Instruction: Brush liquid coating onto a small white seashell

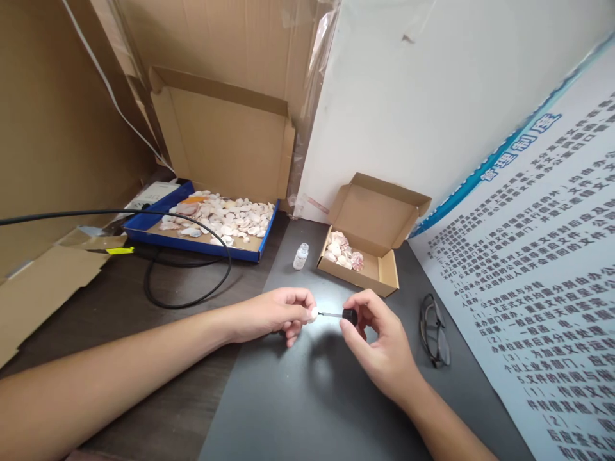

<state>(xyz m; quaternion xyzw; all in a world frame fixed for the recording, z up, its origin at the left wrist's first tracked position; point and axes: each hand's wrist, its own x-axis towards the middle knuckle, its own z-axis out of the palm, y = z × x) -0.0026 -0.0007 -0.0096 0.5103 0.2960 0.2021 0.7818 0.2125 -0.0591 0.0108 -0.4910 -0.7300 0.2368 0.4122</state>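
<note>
Between the thumb and fingers of my left hand [281, 315] is a small white shell [314, 314]. My right hand [382, 339] pinches the black cap [350, 316] of a thin brush [330, 314], whose tip points left and meets the shell's edge. Beyond the hands, a small clear bottle [301, 257] stands uncapped on the dark grey mat [288, 397]. Right of the bottle, an open cardboard box [358, 279] holds several shells [342, 250].
A blue tray [192, 246] of many shells stands at the back left, before a raised cardboard lid [225, 141]. A black cable [229, 269] loops near my left forearm. Glasses [435, 331] lie at the right, beside a printed poster [542, 256].
</note>
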